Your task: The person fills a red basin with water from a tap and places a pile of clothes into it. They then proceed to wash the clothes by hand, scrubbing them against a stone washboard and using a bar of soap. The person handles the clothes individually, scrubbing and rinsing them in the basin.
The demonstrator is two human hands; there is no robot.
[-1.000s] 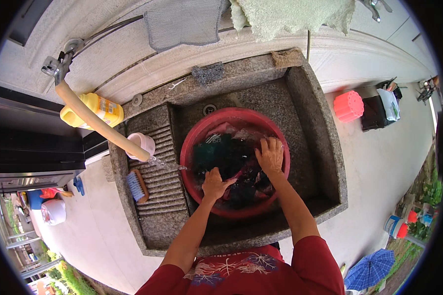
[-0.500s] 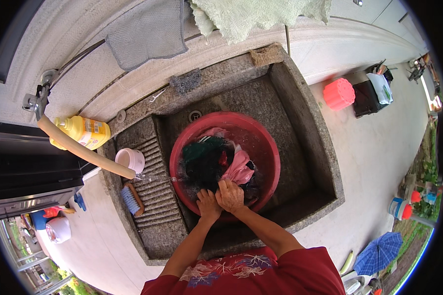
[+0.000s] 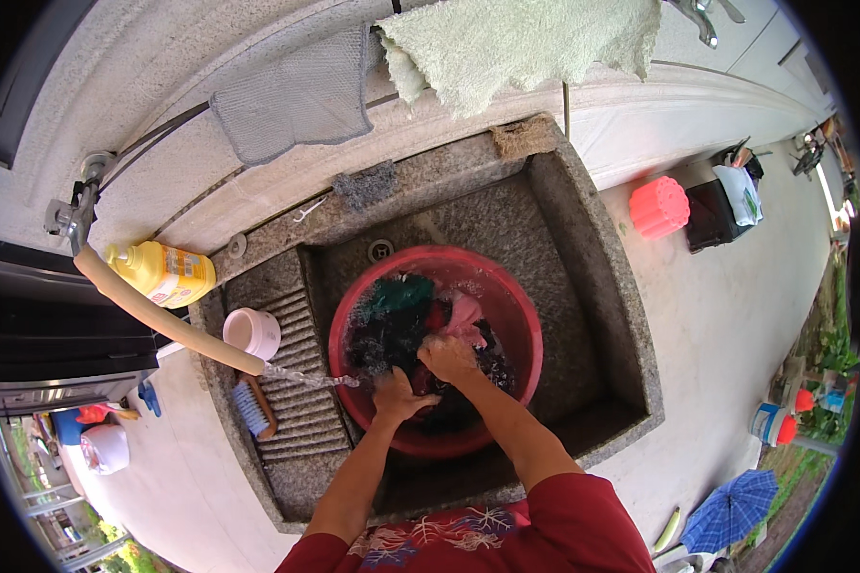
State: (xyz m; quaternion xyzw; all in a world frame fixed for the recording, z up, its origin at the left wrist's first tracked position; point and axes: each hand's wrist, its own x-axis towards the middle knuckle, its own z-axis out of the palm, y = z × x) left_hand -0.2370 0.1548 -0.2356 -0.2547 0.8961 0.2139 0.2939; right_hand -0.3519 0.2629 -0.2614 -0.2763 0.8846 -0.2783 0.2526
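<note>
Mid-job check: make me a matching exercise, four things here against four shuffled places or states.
Things:
1. hose
2. basin
3. brush
4. umbrella

Places or states:
A. spread open, lower right of the picture
B. lying at the ribbed left side of the sink
C. pouring water
D. holding wet clothes

Pairs: 1-C, 2-D, 3-B, 4-A

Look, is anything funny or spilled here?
Maybe the hose: it ends over the ridged washboard, short of the red tub, so water shoots across the gap to the tub's rim. I can't see a clear spill.
</note>
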